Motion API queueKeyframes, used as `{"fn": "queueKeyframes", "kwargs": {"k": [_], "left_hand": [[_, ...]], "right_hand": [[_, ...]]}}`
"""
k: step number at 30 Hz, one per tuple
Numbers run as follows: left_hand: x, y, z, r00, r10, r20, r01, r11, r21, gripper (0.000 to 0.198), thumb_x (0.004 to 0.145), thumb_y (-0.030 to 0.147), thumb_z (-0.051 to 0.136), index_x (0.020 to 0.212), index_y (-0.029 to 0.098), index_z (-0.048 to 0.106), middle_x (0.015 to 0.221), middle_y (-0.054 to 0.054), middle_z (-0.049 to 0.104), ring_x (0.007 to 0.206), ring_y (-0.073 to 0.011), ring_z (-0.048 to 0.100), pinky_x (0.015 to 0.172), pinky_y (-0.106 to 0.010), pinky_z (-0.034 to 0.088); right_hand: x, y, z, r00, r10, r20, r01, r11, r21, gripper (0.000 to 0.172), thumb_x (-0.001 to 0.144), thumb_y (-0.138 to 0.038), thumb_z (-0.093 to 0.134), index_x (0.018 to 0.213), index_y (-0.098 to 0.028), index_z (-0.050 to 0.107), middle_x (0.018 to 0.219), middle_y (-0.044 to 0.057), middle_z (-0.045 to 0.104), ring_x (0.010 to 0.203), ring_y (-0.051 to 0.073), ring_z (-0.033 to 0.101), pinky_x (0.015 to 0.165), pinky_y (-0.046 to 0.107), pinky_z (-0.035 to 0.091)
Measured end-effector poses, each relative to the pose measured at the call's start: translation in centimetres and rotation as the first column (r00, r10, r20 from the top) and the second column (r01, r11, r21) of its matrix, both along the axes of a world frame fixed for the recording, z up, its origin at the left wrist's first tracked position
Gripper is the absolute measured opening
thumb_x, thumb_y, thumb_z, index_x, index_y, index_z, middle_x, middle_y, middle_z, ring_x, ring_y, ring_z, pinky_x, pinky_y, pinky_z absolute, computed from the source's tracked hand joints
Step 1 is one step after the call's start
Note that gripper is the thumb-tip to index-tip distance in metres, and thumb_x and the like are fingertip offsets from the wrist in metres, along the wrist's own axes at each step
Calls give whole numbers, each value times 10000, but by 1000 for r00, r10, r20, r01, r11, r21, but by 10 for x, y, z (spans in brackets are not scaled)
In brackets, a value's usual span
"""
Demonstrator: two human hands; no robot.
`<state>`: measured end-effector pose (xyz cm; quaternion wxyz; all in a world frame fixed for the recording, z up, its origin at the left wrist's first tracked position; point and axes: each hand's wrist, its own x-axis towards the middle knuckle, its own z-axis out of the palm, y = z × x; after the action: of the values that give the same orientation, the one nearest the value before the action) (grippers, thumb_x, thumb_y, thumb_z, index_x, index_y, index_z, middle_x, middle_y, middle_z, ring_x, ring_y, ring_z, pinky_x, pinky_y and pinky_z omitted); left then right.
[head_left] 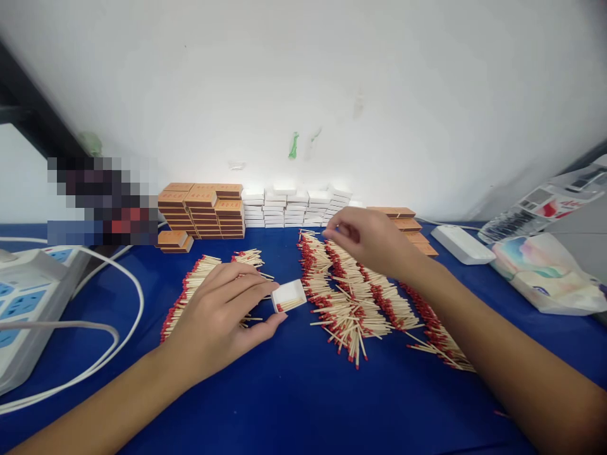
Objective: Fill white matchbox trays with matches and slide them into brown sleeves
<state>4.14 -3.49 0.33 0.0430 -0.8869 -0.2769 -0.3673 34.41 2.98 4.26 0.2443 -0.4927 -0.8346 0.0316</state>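
Observation:
Between its thumb and fingers, my left hand (227, 309) grips a small white matchbox tray (289, 292) tilted toward me. Several red-tipped matches lie along the tray's lower side. My right hand (363, 235) hovers above the far end of the match rows, fingertips pinched together; what they hold, if anything, I cannot make out. Below it, a large spread of loose matches (348, 303) lies on the blue tabletop in uneven rows. Another heap of matches (202, 272) is partly covered by my left hand. More matches (439, 328) lie beneath my right forearm.
Along the wall stand stacked orange matchboxes (202, 212), white trays (287, 208) and further orange boxes (408, 221). A power strip (33, 297) with white cables (137, 284) occupies the left. At right are a white device (462, 244), a tissue pack (545, 272) and a plastic bottle (535, 202).

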Motion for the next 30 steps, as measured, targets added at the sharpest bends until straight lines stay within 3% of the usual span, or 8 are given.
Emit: {"fn": "queueKeyframes", "kwargs": {"k": [3, 6, 11, 20, 30], "left_hand": [[0, 0, -1, 1000, -6, 9, 6, 1000, 2, 269, 912, 256, 791, 1164, 195, 717, 1021, -67, 783, 1007, -252, 689, 926, -435, 577], [1, 0, -1, 1000, -7, 12, 6, 1000, 5, 278, 912, 259, 792, 1172, 193, 719, 1022, -69, 783, 1009, -254, 689, 935, -437, 578], [0, 1, -2, 1000, -12, 0, 12, 1000, 2, 278, 905, 252, 799, 1163, 184, 721, 1033, -67, 785, 1021, -253, 684, 948, -439, 576], [0, 1, -2, 1000, -14, -1, 14, 1000, 6, 293, 915, 258, 790, 1192, 192, 721, 1039, -68, 782, 1020, -252, 685, 944, -435, 577], [0, 2, -2, 1000, -17, -1, 17, 1000, -14, 299, 914, 254, 791, 1196, 191, 716, 1033, -68, 777, 1013, -252, 680, 929, -433, 575]], "right_hand": [[34, 32, -13, 989, -136, 59, 140, 987, -77, 209, 985, -331, 564, 903, -190, 695, 831, 81, 688, 735, 199, 568, 678, 342, 383], [53, 52, -29, 991, -107, 81, 119, 979, -167, 248, 974, -361, 556, 913, -183, 718, 803, 80, 700, 710, 202, 570, 652, 340, 380], [50, 65, -47, 994, -75, 85, 92, 972, -218, 210, 943, -342, 582, 886, -178, 700, 795, 63, 699, 693, 179, 566, 641, 310, 382], [48, 63, -42, 994, -41, 105, 67, 964, -257, 198, 934, -321, 590, 842, -176, 688, 780, 63, 684, 679, 177, 555, 628, 312, 375], [44, 63, -47, 992, -37, 123, 53, 989, -137, 194, 957, -325, 598, 907, -172, 705, 884, 86, 659, 818, 211, 564, 714, 319, 387]]}}
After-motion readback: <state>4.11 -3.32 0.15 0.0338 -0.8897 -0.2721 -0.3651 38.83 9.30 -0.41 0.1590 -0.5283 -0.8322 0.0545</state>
